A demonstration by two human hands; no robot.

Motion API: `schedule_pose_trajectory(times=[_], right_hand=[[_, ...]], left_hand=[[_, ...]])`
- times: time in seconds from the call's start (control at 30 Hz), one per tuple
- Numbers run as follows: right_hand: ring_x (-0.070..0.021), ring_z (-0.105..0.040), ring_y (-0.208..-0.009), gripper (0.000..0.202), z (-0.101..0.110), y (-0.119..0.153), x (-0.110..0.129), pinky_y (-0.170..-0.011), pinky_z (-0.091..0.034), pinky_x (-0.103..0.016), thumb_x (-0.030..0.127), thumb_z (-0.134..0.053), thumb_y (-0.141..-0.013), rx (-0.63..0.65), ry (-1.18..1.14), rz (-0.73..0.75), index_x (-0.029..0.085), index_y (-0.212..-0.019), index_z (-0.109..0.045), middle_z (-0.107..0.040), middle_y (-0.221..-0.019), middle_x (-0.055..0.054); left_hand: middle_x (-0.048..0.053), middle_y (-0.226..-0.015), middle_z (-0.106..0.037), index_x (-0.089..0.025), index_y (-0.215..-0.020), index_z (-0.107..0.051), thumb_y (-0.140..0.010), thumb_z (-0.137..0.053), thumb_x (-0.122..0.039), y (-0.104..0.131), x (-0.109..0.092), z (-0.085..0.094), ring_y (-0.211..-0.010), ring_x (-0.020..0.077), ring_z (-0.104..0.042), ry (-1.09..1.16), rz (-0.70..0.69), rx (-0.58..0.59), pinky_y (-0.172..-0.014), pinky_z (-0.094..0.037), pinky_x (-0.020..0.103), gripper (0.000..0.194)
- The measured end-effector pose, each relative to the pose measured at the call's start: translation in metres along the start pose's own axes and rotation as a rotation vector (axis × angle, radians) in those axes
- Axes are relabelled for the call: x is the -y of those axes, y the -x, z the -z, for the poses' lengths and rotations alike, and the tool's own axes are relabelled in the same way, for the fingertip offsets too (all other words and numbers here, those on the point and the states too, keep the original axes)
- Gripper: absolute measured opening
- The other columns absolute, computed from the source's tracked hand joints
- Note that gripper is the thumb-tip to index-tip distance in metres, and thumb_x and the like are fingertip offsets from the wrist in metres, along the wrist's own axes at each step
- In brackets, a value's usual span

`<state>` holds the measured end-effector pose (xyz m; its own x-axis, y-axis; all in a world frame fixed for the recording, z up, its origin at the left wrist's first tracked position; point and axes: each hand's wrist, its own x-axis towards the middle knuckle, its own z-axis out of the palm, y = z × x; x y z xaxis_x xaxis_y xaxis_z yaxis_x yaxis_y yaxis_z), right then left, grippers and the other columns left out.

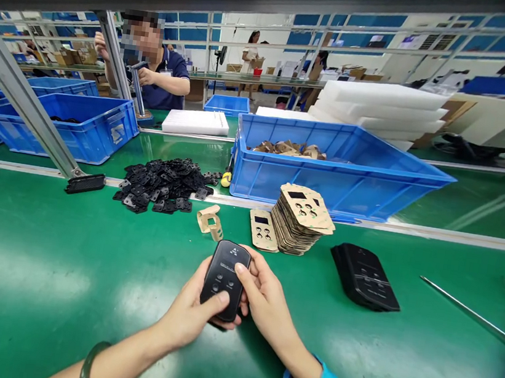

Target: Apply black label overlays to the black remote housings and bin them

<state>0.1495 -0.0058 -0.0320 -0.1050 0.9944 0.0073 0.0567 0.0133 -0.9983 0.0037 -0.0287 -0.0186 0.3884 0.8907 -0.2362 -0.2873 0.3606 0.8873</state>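
Observation:
Between my two hands is a black device panel (225, 278) with round buttons and small white markings, tilted toward me. My left hand (194, 305) grips its left and lower edge, the thumb lying over the bottom of the face. On the right side my right hand (262, 286) holds it too, with its thumb on the face near the middle. Just beyond lies a curled, peeled piece of tan backing paper (211, 222). A tall stack of tan adhesive sheets (299, 220) with cut-outs stands behind my right hand, with a few sheets (264, 230) beside it.
Small black plates (164, 183) lie heaped at the back left. Black panels (365, 277) are stacked at right, near a thin metal rod (473, 312). A blue bin (318, 185) holds tan scraps. A slanted metal post (28, 91) rises at left. Across the bench sits a co-worker (167, 75).

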Motion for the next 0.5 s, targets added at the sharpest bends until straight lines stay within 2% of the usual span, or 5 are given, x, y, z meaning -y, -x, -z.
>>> schedule_pose_trajectory(times=[0.23, 0.33, 0.4, 0.43, 0.5], right_hand=[[-0.011, -0.045, -0.037, 0.039, -0.001, 0.002, 0.001, -0.036, -0.039, -0.023, 0.045, -0.045, -0.091, 0.004, 0.137, 0.042, 0.023, -0.123, -0.043, -0.056, -0.063, 0.004], [-0.0147, -0.052, -0.043, 0.043, -0.002, 0.001, 0.002, -0.041, -0.045, -0.027, 0.043, -0.039, -0.093, -0.01, 0.179, 0.056, 0.019, -0.129, -0.038, -0.06, -0.068, 0.001], [-0.0208, -0.063, -0.07, 0.052, -0.003, 0.004, 0.005, -0.064, -0.054, -0.034, 0.042, -0.037, -0.093, -0.016, 0.225, 0.143, 0.015, -0.137, -0.028, -0.065, -0.09, -0.008], [-0.0244, -0.062, -0.091, 0.061, -0.004, 0.006, 0.007, -0.079, -0.052, -0.039, 0.043, -0.04, -0.092, -0.012, 0.271, 0.206, 0.013, -0.141, -0.021, -0.062, -0.107, -0.013], [-0.0293, -0.043, -0.122, 0.084, -0.003, 0.009, 0.015, -0.099, -0.04, -0.045, 0.046, -0.053, -0.085, 0.011, 0.396, 0.328, 0.009, -0.145, -0.008, -0.044, -0.133, -0.02]], left_hand=[[0.007, -0.082, -0.069, -0.016, -0.128, -0.035, -0.079, -0.061, -0.043, -0.002, 0.0, 0.002, -0.062, 0.0218, -0.068, -0.111, -0.026, -0.071, -0.052, -0.054, 0.029, 0.061], [0.011, -0.098, -0.068, -0.018, -0.135, -0.027, -0.083, -0.057, -0.044, -0.002, 0.006, 0.002, -0.072, 0.0239, -0.069, -0.179, -0.061, -0.082, -0.057, -0.058, 0.033, 0.065], [0.014, -0.123, -0.058, -0.022, -0.141, -0.017, -0.087, -0.052, -0.041, -0.001, 0.013, 0.001, -0.097, 0.0275, -0.065, -0.29, -0.158, -0.095, -0.072, -0.059, 0.039, 0.067], [0.014, -0.135, -0.048, -0.024, -0.143, -0.012, -0.088, -0.051, -0.038, -0.001, 0.017, 0.001, -0.113, 0.0288, -0.057, -0.375, -0.238, -0.097, -0.084, -0.055, 0.043, 0.069], [0.01, -0.15, -0.027, -0.029, -0.145, -0.005, -0.088, -0.052, -0.032, 0.001, 0.024, 0.003, -0.134, 0.0289, -0.034, -0.565, -0.409, -0.057, -0.105, -0.039, 0.046, 0.074]])
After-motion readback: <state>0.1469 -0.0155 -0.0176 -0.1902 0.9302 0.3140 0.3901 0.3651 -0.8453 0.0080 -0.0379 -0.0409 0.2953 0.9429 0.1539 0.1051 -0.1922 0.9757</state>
